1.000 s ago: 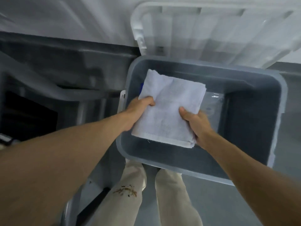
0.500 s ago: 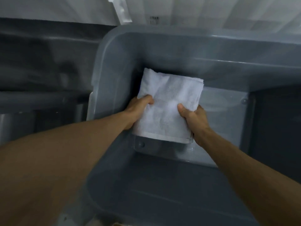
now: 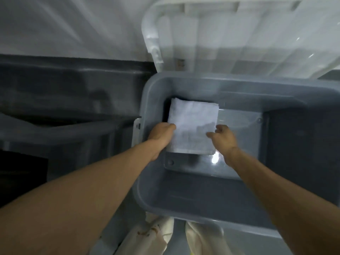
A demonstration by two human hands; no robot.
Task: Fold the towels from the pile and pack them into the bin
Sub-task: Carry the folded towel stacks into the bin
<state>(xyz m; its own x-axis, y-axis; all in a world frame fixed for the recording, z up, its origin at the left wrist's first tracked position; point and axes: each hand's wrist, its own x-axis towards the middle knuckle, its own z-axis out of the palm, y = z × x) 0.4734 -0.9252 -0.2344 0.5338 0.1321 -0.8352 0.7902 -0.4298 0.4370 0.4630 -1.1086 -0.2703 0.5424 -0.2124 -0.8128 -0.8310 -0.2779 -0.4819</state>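
Towel [image 3: 193, 126], folded and white, lies flat on the floor of the grey bin [image 3: 152, 100], in its far left corner. Left hand [image 3: 161, 134] rests along the towel's left edge, its grip hidden underneath; right hand [image 3: 223, 138] has its grip loosely open, fingertips just touching the right edge.

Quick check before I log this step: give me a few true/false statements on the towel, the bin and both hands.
1. The folded towel lies inside the bin. True.
2. The right hand grips the towel firmly. False: its fingers are spread, at the towel's right edge.
3. The left hand is at the towel's left edge. True.
4. The bin is full of towels. False: only one towel shows.
5. A clear lid stands behind the bin. True.
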